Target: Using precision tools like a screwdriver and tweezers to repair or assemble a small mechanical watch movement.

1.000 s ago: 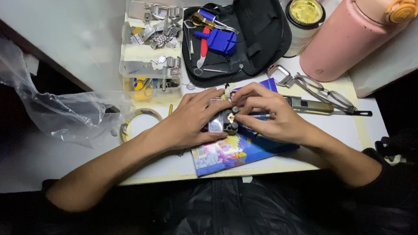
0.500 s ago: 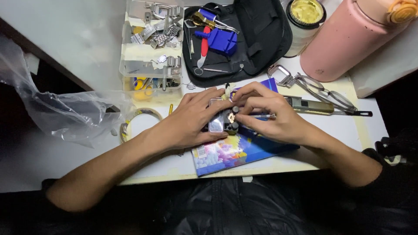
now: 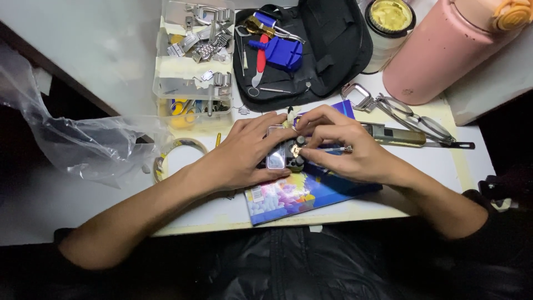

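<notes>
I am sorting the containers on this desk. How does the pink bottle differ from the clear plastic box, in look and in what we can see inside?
The pink bottle is round, opaque and closed by an orange cap, so its contents are hidden. The clear plastic box is rectangular, see-through and divided into compartments, showing small metal parts. The bottle stands at the far right, the box at the far left. Both rest on the white table, away from both hands.

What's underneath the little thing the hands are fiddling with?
A colourful book lies under the small holder and both hands. The hands cover the book's middle, so anything else beneath stays hidden.
</notes>
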